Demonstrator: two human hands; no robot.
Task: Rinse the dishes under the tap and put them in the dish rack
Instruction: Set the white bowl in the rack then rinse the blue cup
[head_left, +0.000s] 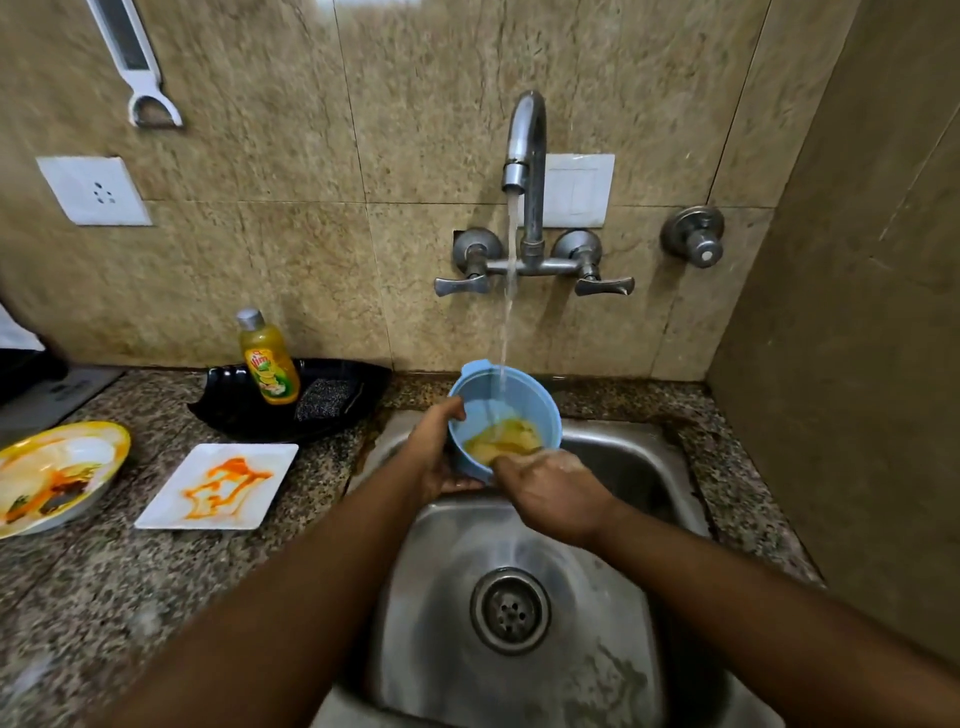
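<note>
Sink (639, 457); dirty plates (218, 486) left w/ soap bottle (268, 358).

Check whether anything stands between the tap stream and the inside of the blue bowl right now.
Nothing visible does. The water from the tap falls straight into the blue bowl, held over the sink. The left hand grips its rim and side; the right hand reaches in at the near edge, clear of the stream.
</note>
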